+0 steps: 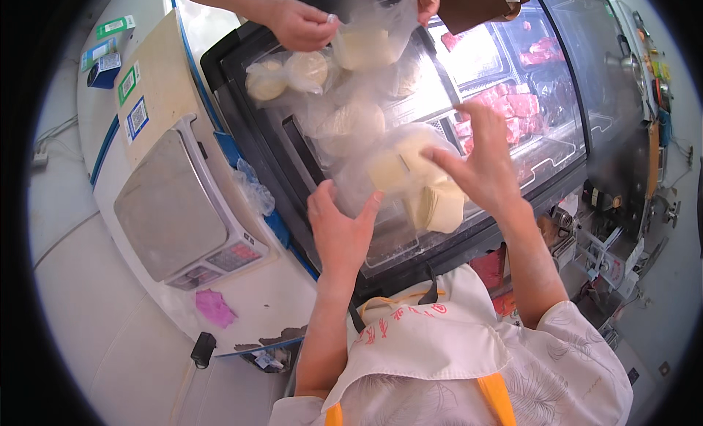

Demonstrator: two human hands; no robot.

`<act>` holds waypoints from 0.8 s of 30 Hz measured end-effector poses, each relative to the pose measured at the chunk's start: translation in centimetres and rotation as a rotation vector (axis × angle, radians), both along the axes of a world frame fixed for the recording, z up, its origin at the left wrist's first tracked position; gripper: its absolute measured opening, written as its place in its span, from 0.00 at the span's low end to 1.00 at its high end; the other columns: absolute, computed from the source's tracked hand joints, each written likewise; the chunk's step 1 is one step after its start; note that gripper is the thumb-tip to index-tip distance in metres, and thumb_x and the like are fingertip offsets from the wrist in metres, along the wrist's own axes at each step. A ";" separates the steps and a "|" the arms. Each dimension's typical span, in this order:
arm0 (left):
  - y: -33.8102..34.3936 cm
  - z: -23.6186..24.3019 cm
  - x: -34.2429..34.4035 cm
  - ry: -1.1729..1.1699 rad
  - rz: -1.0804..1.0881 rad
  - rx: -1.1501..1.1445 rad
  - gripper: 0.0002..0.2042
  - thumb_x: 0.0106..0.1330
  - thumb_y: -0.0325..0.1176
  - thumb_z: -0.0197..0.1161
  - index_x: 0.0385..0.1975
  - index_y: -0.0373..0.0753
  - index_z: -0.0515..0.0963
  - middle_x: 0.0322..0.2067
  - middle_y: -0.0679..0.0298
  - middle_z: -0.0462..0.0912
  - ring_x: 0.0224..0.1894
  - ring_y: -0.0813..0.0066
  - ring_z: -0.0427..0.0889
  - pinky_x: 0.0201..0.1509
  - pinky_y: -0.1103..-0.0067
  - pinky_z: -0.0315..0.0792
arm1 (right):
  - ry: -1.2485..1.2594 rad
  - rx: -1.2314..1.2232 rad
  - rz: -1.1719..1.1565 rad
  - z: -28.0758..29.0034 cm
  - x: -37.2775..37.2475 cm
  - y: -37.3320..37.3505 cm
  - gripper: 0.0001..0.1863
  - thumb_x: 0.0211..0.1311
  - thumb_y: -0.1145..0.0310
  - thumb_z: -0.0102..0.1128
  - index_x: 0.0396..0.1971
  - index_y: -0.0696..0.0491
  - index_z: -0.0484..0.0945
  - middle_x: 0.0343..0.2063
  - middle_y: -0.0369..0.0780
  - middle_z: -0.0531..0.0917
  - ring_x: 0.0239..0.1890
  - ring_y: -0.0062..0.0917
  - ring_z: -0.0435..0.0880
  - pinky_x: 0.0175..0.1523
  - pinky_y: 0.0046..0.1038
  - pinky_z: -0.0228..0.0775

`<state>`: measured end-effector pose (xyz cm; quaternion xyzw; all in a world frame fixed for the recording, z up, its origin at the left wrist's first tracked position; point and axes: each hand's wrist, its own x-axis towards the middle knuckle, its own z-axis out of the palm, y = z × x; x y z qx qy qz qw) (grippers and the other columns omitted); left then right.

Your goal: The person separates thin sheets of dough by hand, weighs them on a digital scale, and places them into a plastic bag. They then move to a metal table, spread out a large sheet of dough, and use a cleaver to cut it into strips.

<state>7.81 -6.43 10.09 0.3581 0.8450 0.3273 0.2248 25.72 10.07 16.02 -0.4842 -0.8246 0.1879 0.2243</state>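
Observation:
My left hand (pixel 340 228) is at the lower left of a clear plastic bag (pixel 351 177), with thumb and fingers apart. My right hand (pixel 483 162) is spread at the bag's right, its thumb by pale square wrappers (pixel 403 162) inside or under the plastic; I cannot tell whether it touches them. A stack of square wrappers (pixel 439 206) lies just below. Above, bags of round pale wrappers (pixel 307 71) rest on the case's top. At the top, another person's hands (pixel 300 27) hold a translucent bag of pale wrappers (pixel 366 45).
A glass-topped display case (pixel 556 137) shows raw meat (pixel 512 107) on the right. A steel scale (pixel 161 206), payment cards (pixel 135 118) and a pink scrap (pixel 212 305) are on the left counter. A brown bag (pixel 469 9) sits at the top. Metal equipment (pixel 608 258) stands far right.

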 end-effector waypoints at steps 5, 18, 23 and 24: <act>0.2 -1.0 -0.3 -0.548 0.154 -0.016 0.10 0.72 0.33 0.72 0.44 0.33 0.82 0.37 0.65 0.86 0.37 0.80 0.82 0.43 0.80 0.76 | -0.090 -0.114 -0.074 -1.9 5.7 -3.8 0.17 0.62 0.72 0.74 0.47 0.58 0.78 0.47 0.47 0.80 0.52 0.45 0.78 0.56 0.41 0.72; -6.3 -0.9 11.5 -0.580 -0.165 -0.149 0.10 0.66 0.29 0.74 0.41 0.33 0.80 0.34 0.59 0.86 0.35 0.71 0.85 0.45 0.73 0.81 | -0.133 -0.477 0.363 -8.2 11.0 -8.2 0.45 0.56 0.70 0.78 0.73 0.57 0.65 0.68 0.51 0.72 0.71 0.48 0.69 0.76 0.42 0.64; -7.2 -3.4 12.9 -0.572 -0.166 -0.156 0.12 0.66 0.31 0.75 0.43 0.34 0.81 0.34 0.62 0.86 0.35 0.73 0.84 0.45 0.75 0.80 | -0.259 -0.476 0.401 -8.9 11.0 -7.2 0.47 0.53 0.63 0.82 0.72 0.55 0.67 0.67 0.51 0.71 0.70 0.48 0.69 0.74 0.44 0.63; -7.4 -3.8 13.2 -0.572 -0.153 -0.159 0.13 0.66 0.32 0.76 0.43 0.34 0.81 0.34 0.63 0.87 0.35 0.75 0.84 0.45 0.76 0.80 | -0.272 -0.465 0.377 -8.8 11.1 -7.4 0.47 0.51 0.62 0.83 0.71 0.55 0.68 0.65 0.51 0.72 0.69 0.48 0.69 0.74 0.44 0.63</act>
